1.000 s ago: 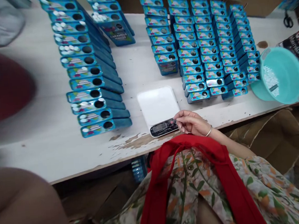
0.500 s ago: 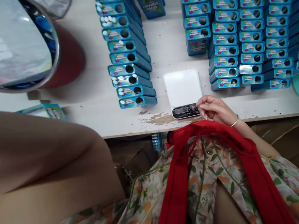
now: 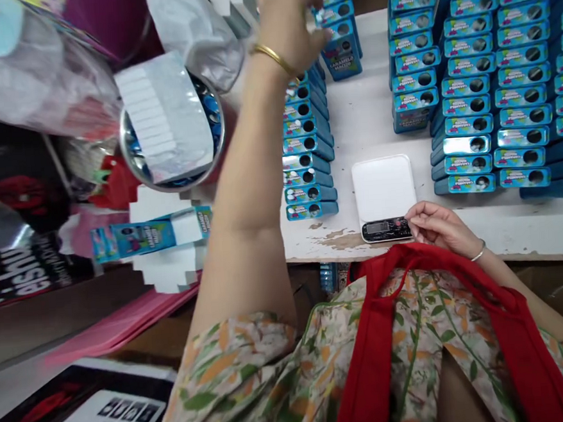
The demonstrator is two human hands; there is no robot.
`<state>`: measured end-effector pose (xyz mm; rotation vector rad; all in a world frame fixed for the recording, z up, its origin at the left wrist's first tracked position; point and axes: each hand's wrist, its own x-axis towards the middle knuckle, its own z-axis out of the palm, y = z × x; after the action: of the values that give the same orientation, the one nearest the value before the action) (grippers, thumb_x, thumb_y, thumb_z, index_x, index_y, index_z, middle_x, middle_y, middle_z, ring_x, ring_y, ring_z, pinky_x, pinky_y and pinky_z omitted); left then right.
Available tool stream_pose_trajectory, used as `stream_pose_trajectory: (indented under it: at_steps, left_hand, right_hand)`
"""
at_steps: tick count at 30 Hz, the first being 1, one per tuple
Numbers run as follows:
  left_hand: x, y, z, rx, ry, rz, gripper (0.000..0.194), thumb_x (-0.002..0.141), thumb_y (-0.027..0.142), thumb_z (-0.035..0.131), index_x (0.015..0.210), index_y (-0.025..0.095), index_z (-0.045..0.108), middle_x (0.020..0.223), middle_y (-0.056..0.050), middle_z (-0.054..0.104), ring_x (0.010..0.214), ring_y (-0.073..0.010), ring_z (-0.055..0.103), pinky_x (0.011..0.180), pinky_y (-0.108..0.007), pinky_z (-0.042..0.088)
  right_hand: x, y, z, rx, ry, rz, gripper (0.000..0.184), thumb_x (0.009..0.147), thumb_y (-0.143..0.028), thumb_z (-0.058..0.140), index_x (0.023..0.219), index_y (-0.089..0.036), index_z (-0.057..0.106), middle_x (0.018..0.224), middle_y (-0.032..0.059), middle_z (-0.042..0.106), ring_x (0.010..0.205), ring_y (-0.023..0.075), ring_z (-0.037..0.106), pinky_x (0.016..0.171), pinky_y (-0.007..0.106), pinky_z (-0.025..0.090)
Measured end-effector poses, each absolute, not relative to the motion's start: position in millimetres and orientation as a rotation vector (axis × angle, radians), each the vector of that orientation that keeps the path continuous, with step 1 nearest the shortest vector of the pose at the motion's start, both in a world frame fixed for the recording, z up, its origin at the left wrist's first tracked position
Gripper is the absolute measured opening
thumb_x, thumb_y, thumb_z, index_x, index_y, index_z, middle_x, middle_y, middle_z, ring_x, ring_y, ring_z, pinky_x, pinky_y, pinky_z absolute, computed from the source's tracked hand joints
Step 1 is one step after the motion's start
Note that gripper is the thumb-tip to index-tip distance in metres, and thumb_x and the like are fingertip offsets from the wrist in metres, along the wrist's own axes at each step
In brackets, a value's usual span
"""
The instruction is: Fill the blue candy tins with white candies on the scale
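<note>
My left hand (image 3: 292,27) is stretched out over the far end of the left row of blue tins (image 3: 306,144). Its fingers are curled, with something whitish and blurred between thumb and fingertips. Small white pellets lie on top of several tins in that row, beside the round dark openings. My right hand (image 3: 439,225) rests at the right corner of a white kitchen scale (image 3: 384,188), thumb and fingers pressed together near its buttons. Whether anything small is in that pinch is hidden. The scale's plate is bare and its display appears to read zero.
Several rows of upright blue tins (image 3: 468,124) fill the table's right side. A metal-rimmed bucket (image 3: 127,141) holding blue items and a bag stands left, near an unfolded blue carton (image 3: 143,237). The wooden table edge (image 3: 309,260) runs before my red apron straps (image 3: 368,346).
My left arm has swung forward from the lower left, bringing the hand over the tin row. The view has shifted left. My right hand stays at the scale.
</note>
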<state>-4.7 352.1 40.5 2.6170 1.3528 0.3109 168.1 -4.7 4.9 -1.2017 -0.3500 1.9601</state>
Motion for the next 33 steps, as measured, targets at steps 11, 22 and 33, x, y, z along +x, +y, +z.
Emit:
stream_pose_trajectory:
  at_steps: [11,22,33]
  left_hand:
    - [30.8,373.1,-14.6,2.659,1.499,-0.074,0.084,0.064,0.090,0.007,0.096,0.029,0.056,0.152,0.005,0.029,0.114,-0.0214,0.022,0.115,-0.064,0.011]
    - [-5.3,173.2,78.9,2.903,0.844,-0.209,0.031,0.102,0.036,0.042,0.104,0.016,0.065,0.115,-0.013,0.059,0.101,-0.0292,0.061,0.083,-0.050,0.047]
    - [-1.9,131.8,45.4,2.828,0.758,0.020,0.030,0.099,0.038,0.051,0.109,0.014,0.067,0.118,-0.016,0.064,0.103,-0.0273,0.064,0.092,-0.047,0.049]
  right_hand:
    - [176.9,-0.1,-1.1,-1.256,-0.343,1.930,0.034,0.070,-0.040,0.084,0.088,-0.017,0.067,0.064,-0.0014,0.060,0.052,0.0075,0.052,0.049,0.019,0.039]
    - [177.2,-12.6,-3.5,-1.227,-0.412,1.932,0.028,0.071,-0.038,0.082,0.086,-0.018,0.068,0.064,-0.0015,0.060,0.052,0.0074,0.052,0.048,0.019,0.039]
    - [180.7,-38.4,18.9,-1.343,-0.491,1.823,0.036,0.066,-0.043,0.086,0.085,-0.019,0.067,0.063,-0.0021,0.057,0.052,0.0078,0.051,0.048,0.020,0.038]
